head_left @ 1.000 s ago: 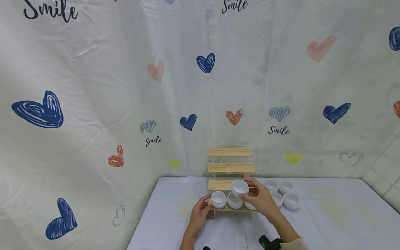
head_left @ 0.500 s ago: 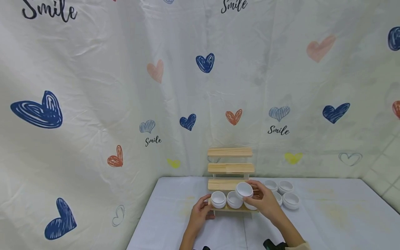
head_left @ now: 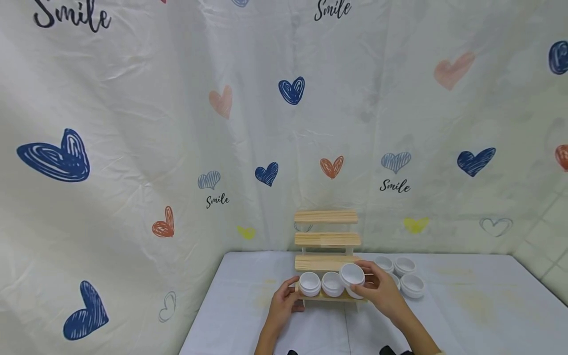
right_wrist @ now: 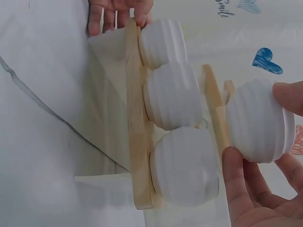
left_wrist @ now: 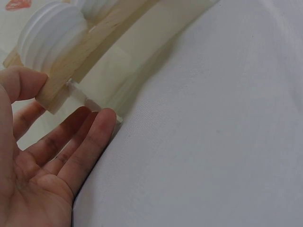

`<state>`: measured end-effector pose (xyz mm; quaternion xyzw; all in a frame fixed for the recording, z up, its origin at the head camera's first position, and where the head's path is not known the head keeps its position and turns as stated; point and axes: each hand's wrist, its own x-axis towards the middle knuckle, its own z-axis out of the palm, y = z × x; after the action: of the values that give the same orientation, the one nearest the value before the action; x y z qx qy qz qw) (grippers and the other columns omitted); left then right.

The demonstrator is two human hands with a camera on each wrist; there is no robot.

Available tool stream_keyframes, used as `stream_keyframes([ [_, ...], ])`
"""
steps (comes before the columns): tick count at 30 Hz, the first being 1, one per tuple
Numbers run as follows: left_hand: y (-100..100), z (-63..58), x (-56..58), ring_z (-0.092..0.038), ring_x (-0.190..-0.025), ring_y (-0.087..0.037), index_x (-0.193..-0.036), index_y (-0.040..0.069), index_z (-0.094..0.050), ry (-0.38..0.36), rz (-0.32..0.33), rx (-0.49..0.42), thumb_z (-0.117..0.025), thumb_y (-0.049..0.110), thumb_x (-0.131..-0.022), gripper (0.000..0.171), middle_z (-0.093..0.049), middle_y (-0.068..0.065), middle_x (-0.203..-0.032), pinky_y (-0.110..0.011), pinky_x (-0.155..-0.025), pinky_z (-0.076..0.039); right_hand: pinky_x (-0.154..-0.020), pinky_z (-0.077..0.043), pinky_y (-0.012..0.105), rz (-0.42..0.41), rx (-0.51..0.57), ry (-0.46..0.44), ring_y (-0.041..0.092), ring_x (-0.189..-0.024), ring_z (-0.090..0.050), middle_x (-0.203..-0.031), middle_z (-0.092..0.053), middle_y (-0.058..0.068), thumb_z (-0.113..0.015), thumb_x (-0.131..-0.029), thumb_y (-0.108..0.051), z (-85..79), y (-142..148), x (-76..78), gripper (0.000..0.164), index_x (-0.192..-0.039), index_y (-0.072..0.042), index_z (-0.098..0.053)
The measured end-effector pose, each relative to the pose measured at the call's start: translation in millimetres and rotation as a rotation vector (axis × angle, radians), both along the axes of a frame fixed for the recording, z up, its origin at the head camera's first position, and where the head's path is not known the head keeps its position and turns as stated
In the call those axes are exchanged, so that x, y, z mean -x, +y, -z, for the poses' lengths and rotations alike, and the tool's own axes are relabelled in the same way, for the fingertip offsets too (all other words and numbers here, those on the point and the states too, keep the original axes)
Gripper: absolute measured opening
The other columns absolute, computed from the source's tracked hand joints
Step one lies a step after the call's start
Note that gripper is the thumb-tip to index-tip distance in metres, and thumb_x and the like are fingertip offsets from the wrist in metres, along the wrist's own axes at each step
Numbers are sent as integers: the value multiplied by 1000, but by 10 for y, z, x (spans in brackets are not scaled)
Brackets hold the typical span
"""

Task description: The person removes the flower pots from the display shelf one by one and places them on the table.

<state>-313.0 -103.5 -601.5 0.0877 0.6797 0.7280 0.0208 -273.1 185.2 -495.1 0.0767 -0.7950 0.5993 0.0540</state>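
Note:
A small white ribbed bowl point(head_left: 352, 273) is held by my right hand point(head_left: 382, 291), thumb on one side and fingers on the other. It hangs above the right-hand bowl of three on the lowest shelf of a tiered wooden rack point(head_left: 327, 240); the right wrist view shows a gap between the held bowl point(right_wrist: 258, 120) and that shelf bowl point(right_wrist: 184, 165). My left hand point(head_left: 281, 301) grips the left end of this shelf. In the left wrist view, thumb and index finger close on the end of the wooden slat point(left_wrist: 87, 59), near the left bowl point(left_wrist: 49, 40).
Several more white bowls point(head_left: 412, 286) stand on the table right of the rack, one partly hidden by my right hand. The three upper slats bear no bowls. A white cloth covers the table point(head_left: 479, 305); a heart-printed curtain point(head_left: 262, 128) hangs behind.
My right hand has carried its bowl rightward and slightly down, from above the middle shelf bowl to above the right-hand one. My left hand stays on the shelf end.

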Motion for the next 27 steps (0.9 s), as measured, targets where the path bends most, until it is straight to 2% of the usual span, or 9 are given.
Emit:
stream_keyframes([
  [7,-7,24,4,-70,-93,-14,-145,9,-54,0,3,1,-64,12,-97,49,-69,-9,-110,-37,-73,-66,-82,-58,19,-1,10,-13,7,-98,-64,-126,-62,18,-85,-83,-16,19,57,-40,63,-138,-9,-56],
  [15,0,31,19,-70,-94,-15,-144,11,-55,-13,1,4,-65,12,-97,48,-70,-8,-109,-32,-71,-65,-82,-58,19,6,21,25,3,-97,-64,-123,-62,18,-85,-83,-13,72,145,-94,61,-137,-6,-57],
  [27,16,-3,-6,-69,-94,-16,-146,9,-54,-6,-11,6,-63,10,-98,49,-70,-9,-110,-39,-73,-66,-80,-58,19,55,22,37,2,-94,-64,-120,-63,15,-84,-82,-10,82,237,-162,63,-138,-4,-56],
])
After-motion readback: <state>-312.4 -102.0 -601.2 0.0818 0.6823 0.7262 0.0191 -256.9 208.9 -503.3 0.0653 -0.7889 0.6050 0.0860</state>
